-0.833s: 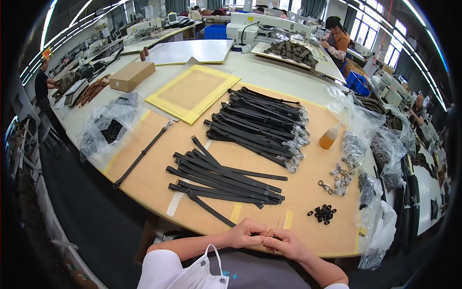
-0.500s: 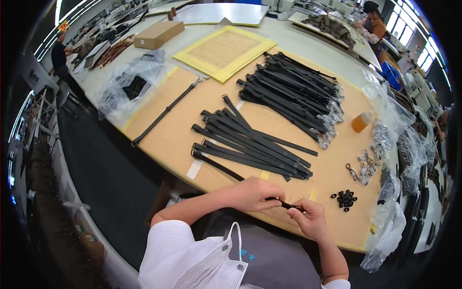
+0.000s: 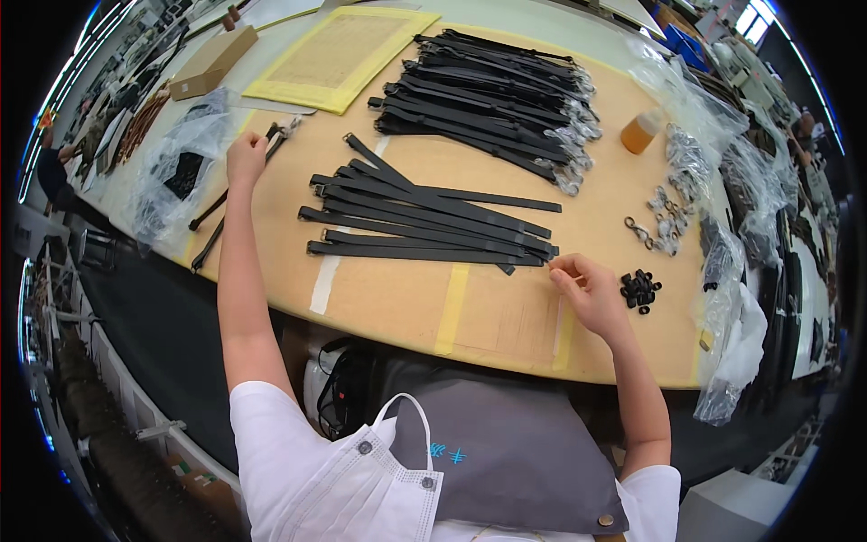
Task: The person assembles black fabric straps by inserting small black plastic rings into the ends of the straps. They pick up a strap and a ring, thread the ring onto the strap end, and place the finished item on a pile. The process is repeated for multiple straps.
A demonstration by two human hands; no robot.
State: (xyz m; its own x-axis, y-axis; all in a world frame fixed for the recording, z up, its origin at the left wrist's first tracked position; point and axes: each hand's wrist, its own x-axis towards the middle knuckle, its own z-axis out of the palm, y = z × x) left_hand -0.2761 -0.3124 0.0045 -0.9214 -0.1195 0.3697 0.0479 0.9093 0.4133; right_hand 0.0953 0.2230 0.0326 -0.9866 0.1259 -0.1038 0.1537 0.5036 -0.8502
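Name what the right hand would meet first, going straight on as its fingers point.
The right hand would probably meet the ends of the long, flat, black, leather-looking straps beyond its fingertips; depth is unclear, so they may already touch.

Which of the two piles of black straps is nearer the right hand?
The fanned-out pile nearer the person: its strap ends lie beside the right hand. The other pile sits farther back, with clear wrapping at its right end.

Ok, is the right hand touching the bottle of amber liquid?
Apart: the head view plainly shows a stretch of tan tabletop between the right hand and the bottle of amber liquid.
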